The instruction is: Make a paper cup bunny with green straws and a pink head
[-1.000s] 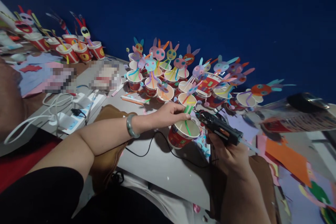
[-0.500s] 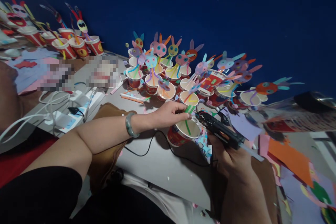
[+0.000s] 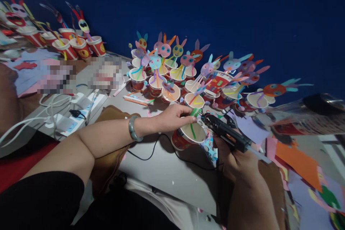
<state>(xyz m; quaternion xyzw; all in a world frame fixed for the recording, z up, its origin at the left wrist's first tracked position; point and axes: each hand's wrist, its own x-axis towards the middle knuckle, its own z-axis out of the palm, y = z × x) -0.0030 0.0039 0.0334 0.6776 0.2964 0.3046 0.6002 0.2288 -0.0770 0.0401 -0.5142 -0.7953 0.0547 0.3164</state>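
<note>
Red-striped cups (image 3: pixel 96 47), some with paper heads, crowd 10 o'clock on my feed, above a power strip (image 3: pixel 71 126) at 9, as the person's left hand (image 3: pixel 172 118), just below centre at 6, pinches a green strip (image 3: pixel 193 129) between thumb and fingertips. The strip reaches down into an open paper cup (image 3: pixel 181 141) at 5 o'clock. That cup, I judge, is only partway along: strip in, but no head like those on the eared paper figures (image 3: pixel 155 63) ranged behind it from 12 to 3. At 4 o'clock the right hand (image 3: pixel 235 156) wraps a black glue gun (image 3: pixel 226 133), nozzle beside the strip. Pixelated patches mask items near 9; I cannot tell whether the nozzle touches the strip, and the trigger finger is hidden. A blurred clear bottle (image 3: pixel 307 124) crosses 3 o'clock, its details unreadable.
</note>
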